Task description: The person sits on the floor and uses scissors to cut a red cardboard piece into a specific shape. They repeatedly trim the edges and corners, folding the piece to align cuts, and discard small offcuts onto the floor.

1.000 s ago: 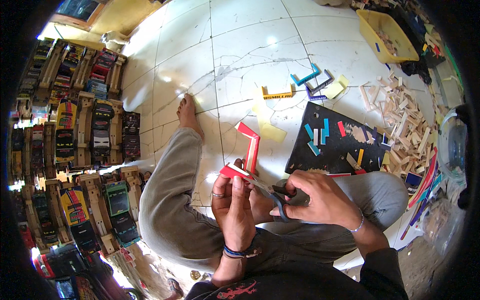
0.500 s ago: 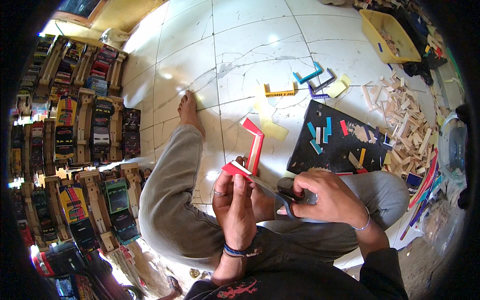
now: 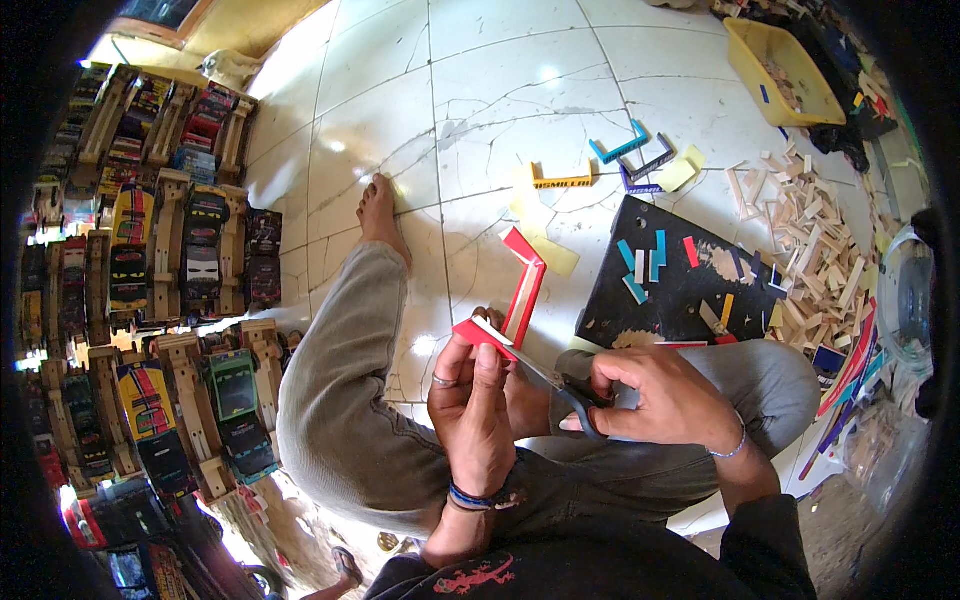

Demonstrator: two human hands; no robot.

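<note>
We see the left hand (image 3: 470,420) closed on a bent red strip (image 3: 523,300), pinching its near end between thumb and fingers, while the right hand (image 3: 665,400) grips a pair of scissors (image 3: 556,380) by the handles, thumb and fingers through or around the loops. The strip stands out beyond the left hand, over the floor between the person's legs, and its far arm turns back toward the left. Compared with a second ago, we find the strip shifted to the right and leaning further that way; the scissor blades, which showed a gap then, now look nearly together, their front part right at the strip's near end. The small coloured pieces on the black board (image 3: 668,285) and the yellow, blue and dark U-shaped pieces (image 3: 563,183) on the tiles lie as they did. We cannot make out the scissor tips, which are lost against the strip, nor whether the blades have any of it between them. Some of the left fingers are hidden behind the strip, and the person's tucked foot shows only partly behind the hands. On the left, the wooden racks (image 3: 172,235) of toy vehicles fade into the dark rim, as does the clear container (image 3: 905,290) at far right.
</note>
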